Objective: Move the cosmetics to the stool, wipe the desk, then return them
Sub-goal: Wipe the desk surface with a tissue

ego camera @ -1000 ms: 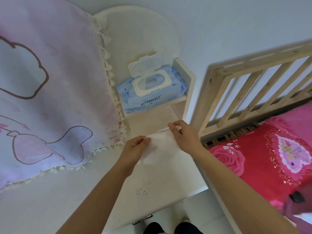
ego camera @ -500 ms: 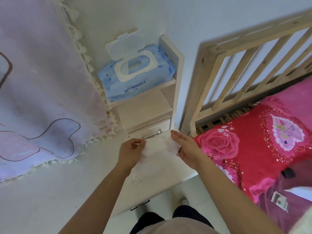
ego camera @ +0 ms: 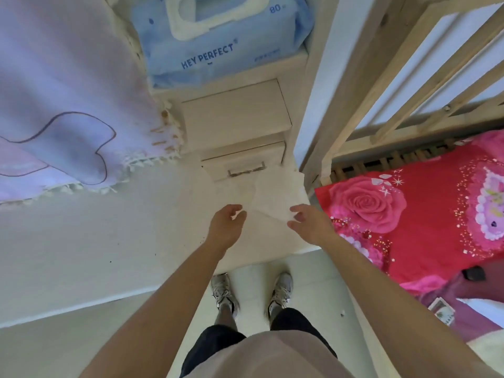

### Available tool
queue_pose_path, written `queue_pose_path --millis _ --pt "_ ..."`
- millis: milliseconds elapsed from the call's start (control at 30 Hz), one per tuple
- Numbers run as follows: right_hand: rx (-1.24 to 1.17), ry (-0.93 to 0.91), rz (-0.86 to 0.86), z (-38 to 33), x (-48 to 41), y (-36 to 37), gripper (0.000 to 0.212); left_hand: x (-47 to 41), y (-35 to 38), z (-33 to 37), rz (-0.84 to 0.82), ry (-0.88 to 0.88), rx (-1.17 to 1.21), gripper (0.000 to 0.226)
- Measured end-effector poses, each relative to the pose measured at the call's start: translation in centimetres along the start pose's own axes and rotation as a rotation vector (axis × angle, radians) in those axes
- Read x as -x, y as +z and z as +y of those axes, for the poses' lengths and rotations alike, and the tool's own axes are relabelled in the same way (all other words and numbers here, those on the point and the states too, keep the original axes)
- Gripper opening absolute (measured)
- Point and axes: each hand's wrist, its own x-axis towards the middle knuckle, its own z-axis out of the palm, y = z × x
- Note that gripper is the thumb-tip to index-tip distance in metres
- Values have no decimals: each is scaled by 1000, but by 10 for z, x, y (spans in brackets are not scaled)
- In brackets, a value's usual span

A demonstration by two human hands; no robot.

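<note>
Looks far steeper down than a second ago — pack (ego camera: 223,47) slid to the top edge, shoes (ego camera: 224,291) and floor (ego camera: 308,290) come into view. Draws left hand (ego camera: 226,227) and right hand (ego camera: 311,227) back a little from the drawers (ego camera: 236,124), wipe (ego camera: 272,199) held between them as before. Pinches its left corner in the left hand, fingers (ego camera: 236,210) curled narrow around the edge. Pinches its right corner in the right hand, thumb and fingers closed on the sheet. Holds the wipe spread out just above the bench (ego camera: 109,255), near the right end, in front of the drawers; cannot tell whether touching the top — white on white, and blurred. Atop the drawers, the pack, pale blue, flap rim cut by the frame edge, "HEY PERFECT" legible on the front. On the lower of the drawers, a metal handle (ego camera: 246,170), just beyond the wipe's far edge. Over the bench's left part, a pale cloth (ego camera: 60,105) with a fringe and drawn outlines. Stands at the bench's right end, both shoes on the pale floor, dark shorts (ego camera: 218,342) above. To the right, just beside the bench, a bed (ego camera: 409,219) in a red sheet with a rose print, with a wooden rail (ego camera: 381,85) at its head. Near the bed's front edge, a small dark thing (ego camera: 474,274), too small to name.
</note>
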Motion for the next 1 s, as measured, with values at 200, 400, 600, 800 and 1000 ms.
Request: queue_pose_path --millis 200,400,600,800,1000 --pt "357 -322 289 37 -11 52 36 -3 -1 -57 101 79 -437 45" --pt "528 -359 264 28 -59 81 67 -22 -40 -92 85 91 -874 63" --pt "600 -369 266 -12 -79 136 64 -65 -94 -105 134 188 -1021 58" --pt "330 -620 -52 -78 -65 185 44 -83 -120 -128 166 224 -960 58" --pt "-434 -151 596 -66 -65 94 24 -87 -116 -136 214 259 -912 64"
